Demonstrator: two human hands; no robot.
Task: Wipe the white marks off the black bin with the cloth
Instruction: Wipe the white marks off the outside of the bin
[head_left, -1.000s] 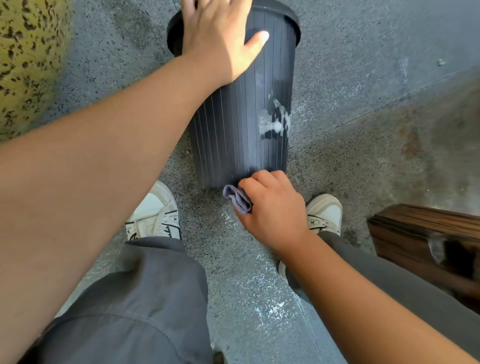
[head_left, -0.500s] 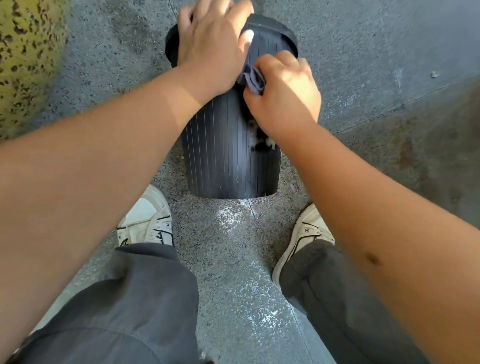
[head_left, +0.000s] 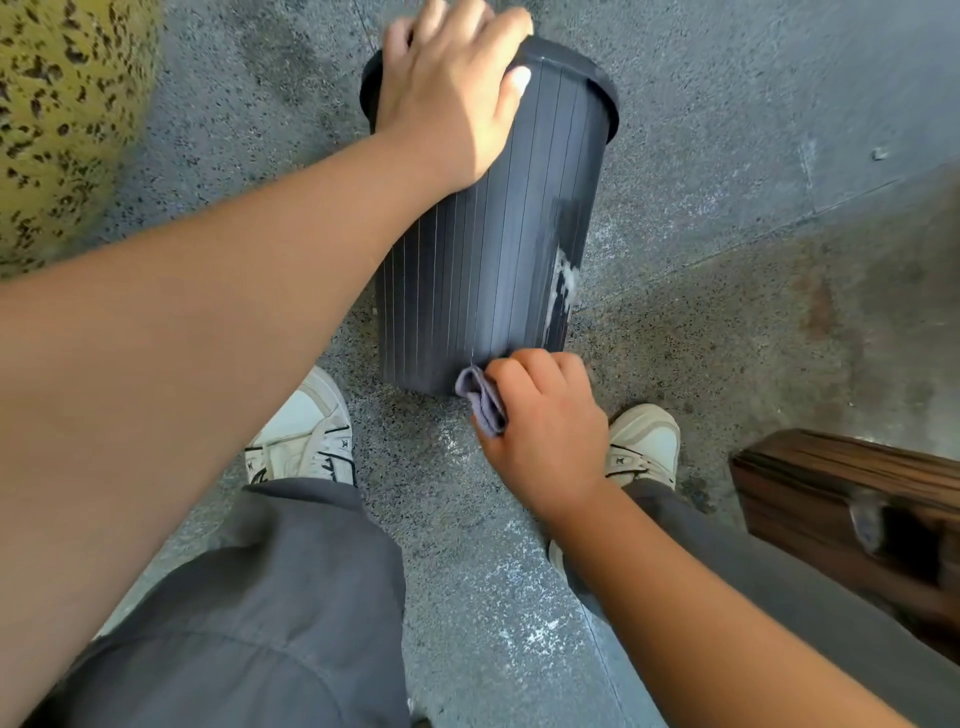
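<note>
Bin (head_left: 483, 270) upside down on floor (head_left: 727, 130) between shoes (head_left: 306, 441). White marks (head_left: 563, 283) on its right side. Left hand (head_left: 452, 98) flat on bin, fingers relaxed. Right hand (head_left: 540, 431) clamped on cloth (head_left: 483, 400) at bin's near end. Wooden box (head_left: 852, 499) right, yellow speckled surface (head_left: 57, 119) left. No readable writing.

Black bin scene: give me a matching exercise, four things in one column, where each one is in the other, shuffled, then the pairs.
Things:
1. left hand
2. cloth
3. white marks
4. wooden box

Places:
A. on the floor at the right edge of the view
B. on the rim and upper wall of the black bin
C. on the bin's lower right side
D. in the right hand, at the bin's base

Pairs: 1-B, 2-D, 3-C, 4-A
</note>
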